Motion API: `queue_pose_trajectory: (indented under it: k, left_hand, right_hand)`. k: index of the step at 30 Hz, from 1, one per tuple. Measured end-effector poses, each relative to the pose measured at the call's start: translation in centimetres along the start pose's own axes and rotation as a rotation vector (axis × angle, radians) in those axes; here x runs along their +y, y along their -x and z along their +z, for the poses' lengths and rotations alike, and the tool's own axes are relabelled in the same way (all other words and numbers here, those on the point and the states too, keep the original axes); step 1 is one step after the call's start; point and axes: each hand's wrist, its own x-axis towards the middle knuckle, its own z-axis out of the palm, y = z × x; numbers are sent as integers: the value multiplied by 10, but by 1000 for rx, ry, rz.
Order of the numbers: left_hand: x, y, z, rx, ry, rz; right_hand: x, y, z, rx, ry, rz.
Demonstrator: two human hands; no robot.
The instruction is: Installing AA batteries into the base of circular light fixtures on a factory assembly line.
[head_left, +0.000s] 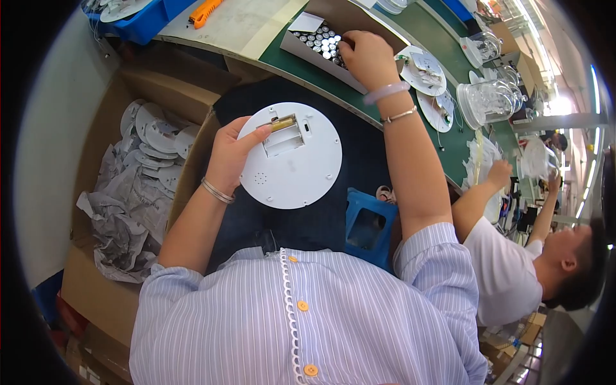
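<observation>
Left hand (230,153): fingers closed on upper-left edge of white disc (292,183), centre of frame; thumb on front face, its tip at the battery slot.
Right hand (369,56): upper centre, fingers bent down among batteries (321,42); cannot tell whether they grip one.
Disc: battery slot (283,147) faces camera; one gold battery (283,124) in its upper bay, lower part bare white.
Box (311,59): open, packed with upright batteries, on the counter (240,29).
Right of box: round white parts (423,72) with wiring; glass domes (491,102) farther right.
Upper left: orange cutter (205,13) on counter; blue bin (138,24) at its edge.
Left: carton (96,305) holding white discs (157,136) and crumpled paper (128,221).
Below right forearm: blue pouch (364,242) with dark window.
Lower right: co-worker (504,269) in white shirt, arm reaching to counter.
</observation>
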Motion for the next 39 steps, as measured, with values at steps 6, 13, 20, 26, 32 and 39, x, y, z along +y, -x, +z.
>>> queue_pose_trajectory:
  k: [6, 13, 20, 26, 32, 39]
  left_hand:
    - [11, -8, 7, -35, 68, 64]
    - [14, -10, 6, 4, 189, 28]
    - [7, -15, 3, 90, 269, -69]
    - [9, -11, 12, 65, 190, -12]
    - [9, -10, 16, 56, 153, 36]
    - [10, -6, 16, 45, 151, 42]
  right_hand:
    - [14, -24, 12, -192, -295, 176]
    - [-13, -12, 1, 165, -263, 71]
    - [-62, 46, -37, 49, -1231, 105]
    - [-77, 85, -23, -164, -1108, 164]
    - [-74, 83, -28, -65, -663, -63]
    - [-71, 83, -27, -153, -607, -125]
